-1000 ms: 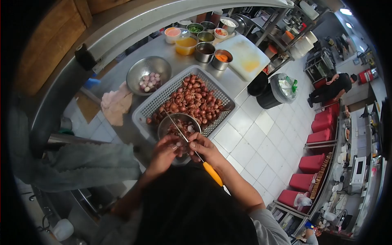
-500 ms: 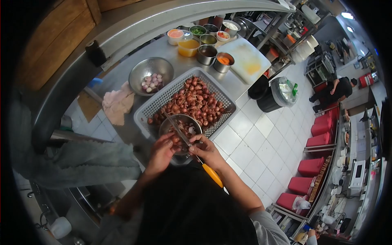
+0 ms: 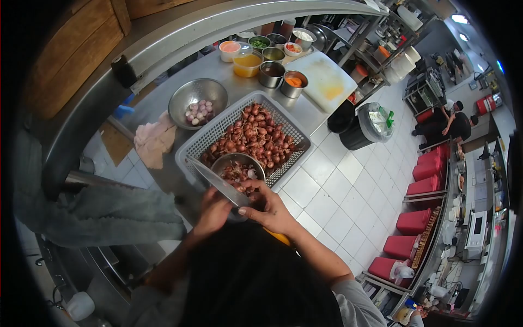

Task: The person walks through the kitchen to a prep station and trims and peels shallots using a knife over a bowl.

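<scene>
My right hand point(image 3: 272, 212) is closed on a knife point(image 3: 218, 181) with a wide blade and a yellow handle, gripping it where blade and handle meet. The blade slants up and left across a metal bowl point(image 3: 263, 173) holding reddish peelings. Behind the blade, my left hand point(image 3: 213, 212) has curled fingers; their tips and whatever they hold are hidden. The bowl sits in the near part of a grey perforated basket point(image 3: 297, 158), which is heaped with unpeeled shallots point(image 3: 253, 131). Beyond the basket's left side, peeled shallots point(image 3: 200, 113) lie in a larger steel bowl point(image 3: 182, 95).
A crumpled cloth point(image 3: 152, 140) lies left of the basket. Sauce and ingredient containers point(image 3: 271, 74) and a white cutting board point(image 3: 321, 82) stand at the back. A lined bin point(image 3: 357, 133) is on the floor to the right. Two people point(image 3: 455, 122) are farther off.
The knife has swung closer to my body and its blade now shows broadside, with the handle mostly hidden. My left hand has drawn back behind the blade. A second person shows in the distance.
</scene>
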Motion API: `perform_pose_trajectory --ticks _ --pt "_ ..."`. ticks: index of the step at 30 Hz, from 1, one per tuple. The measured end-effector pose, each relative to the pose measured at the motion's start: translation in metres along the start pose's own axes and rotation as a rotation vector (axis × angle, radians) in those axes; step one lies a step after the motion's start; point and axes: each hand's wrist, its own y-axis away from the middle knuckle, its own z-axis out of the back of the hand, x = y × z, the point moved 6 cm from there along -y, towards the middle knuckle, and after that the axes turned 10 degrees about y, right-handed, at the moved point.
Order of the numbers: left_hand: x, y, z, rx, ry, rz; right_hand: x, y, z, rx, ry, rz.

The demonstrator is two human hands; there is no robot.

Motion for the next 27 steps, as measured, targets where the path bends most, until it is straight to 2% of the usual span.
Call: perform_pose_trajectory --ticks 6,9,15,18,21,24,27 --pt "-0.001 0.003 -0.004 0.01 -0.029 0.032 0.0 -0.004 -0.002 -0.083 -0.002 0.192" --pt "-0.002 0.005 -0.006 -0.005 -0.045 0.003 0.001 -0.003 -0.003 -0.048 -0.03 0.096" --pt "0.002 0.005 -0.003 0.039 -0.096 -0.057 -0.01 -0.007 -0.003 -0.072 0.051 0.11" --pt "-0.004 0.009 -0.009 0.014 -0.427 -0.049 -0.016 -0.008 -0.004 -0.079 0.04 0.099" --pt "-0.008 0.016 -0.034 0.077 -0.501 -0.028 -0.007 -0.008 0.002 -0.144 0.063 0.194" --pt "-0.007 0.012 -0.034 0.046 -0.343 -0.038 -0.01 -0.011 -0.001 -0.007 -0.336 0.024" --pt "-0.004 0.006 -0.03 0.035 -0.198 0.005 -0.014 -0.014 0.002 0.094 -0.552 -0.078"
